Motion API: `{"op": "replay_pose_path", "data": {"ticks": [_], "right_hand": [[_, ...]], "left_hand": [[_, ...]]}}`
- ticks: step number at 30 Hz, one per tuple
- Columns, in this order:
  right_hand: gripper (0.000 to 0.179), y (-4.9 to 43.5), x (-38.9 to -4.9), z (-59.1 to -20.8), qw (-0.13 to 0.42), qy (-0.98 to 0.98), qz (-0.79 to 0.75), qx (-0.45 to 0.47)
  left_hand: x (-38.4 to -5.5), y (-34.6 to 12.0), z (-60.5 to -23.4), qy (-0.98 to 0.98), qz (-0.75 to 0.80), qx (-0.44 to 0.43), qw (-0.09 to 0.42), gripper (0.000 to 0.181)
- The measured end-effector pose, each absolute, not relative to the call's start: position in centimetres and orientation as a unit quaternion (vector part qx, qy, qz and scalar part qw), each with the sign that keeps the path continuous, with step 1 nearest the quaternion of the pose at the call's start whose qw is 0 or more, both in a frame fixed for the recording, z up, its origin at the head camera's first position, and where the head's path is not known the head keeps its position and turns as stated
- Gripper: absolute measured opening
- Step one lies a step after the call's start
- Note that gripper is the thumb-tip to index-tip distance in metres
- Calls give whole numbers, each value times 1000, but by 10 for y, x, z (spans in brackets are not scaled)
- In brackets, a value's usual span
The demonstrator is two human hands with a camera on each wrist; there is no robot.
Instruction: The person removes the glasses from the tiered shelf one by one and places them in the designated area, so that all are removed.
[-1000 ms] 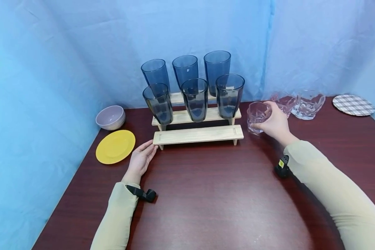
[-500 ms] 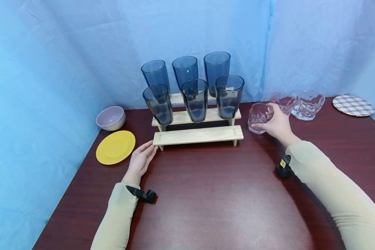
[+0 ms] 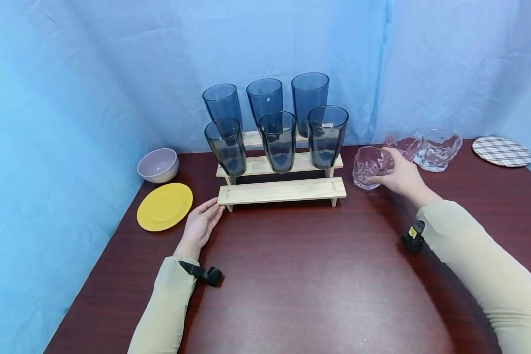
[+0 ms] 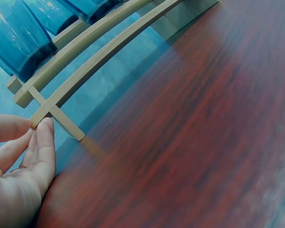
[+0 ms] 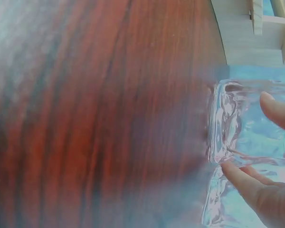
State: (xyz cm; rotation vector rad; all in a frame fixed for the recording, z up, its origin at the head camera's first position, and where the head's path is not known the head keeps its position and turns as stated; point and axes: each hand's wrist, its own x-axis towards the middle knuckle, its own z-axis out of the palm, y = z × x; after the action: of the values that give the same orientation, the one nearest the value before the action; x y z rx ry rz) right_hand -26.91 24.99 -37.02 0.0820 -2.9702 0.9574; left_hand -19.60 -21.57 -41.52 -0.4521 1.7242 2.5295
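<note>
A stepped wooden rack (image 3: 283,191) stands on the table, with several tall blue-grey glasses (image 3: 278,142) upright on its two upper steps. My left hand (image 3: 199,226) pinches the left end of its bare front step; in the left wrist view, the hand (image 4: 26,166) has thumb and fingertips at that wooden end. To the right of the rack, my right hand (image 3: 402,174) grips a short clear tumbler (image 3: 366,169) with a wavy surface. In the right wrist view, thumb and fingers lie on opposite sides of this tumbler (image 5: 247,123), its base close to the table.
Two more clear tumblers (image 3: 438,152) stand behind the right hand. A checked round mat (image 3: 502,151) lies at the far right. On the left are a lilac bowl (image 3: 158,167) and a yellow plate (image 3: 163,207). Blue curtain (image 3: 159,73) encloses the table's back and sides.
My right hand has shifted slightly to the right with the clear tumbler in its grip. The left hand stays at the rack's end.
</note>
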Motion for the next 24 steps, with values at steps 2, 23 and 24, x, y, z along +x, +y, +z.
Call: {"op": "replay_pose_path", "data": {"ticks": [2, 23, 24], "right_hand": [[90, 249, -269, -371, 18, -952, 304, 25], [85, 232, -285, -377, 90, -941, 325, -12], [85, 233, -285, -378, 89, -940, 329, -15]], "left_hand": [[-196, -216, -416, 557, 818, -144, 23, 46], [-197, -215, -416, 550, 820, -152, 27, 45], [-197, -215, -416, 551, 820, -152, 28, 45]]}}
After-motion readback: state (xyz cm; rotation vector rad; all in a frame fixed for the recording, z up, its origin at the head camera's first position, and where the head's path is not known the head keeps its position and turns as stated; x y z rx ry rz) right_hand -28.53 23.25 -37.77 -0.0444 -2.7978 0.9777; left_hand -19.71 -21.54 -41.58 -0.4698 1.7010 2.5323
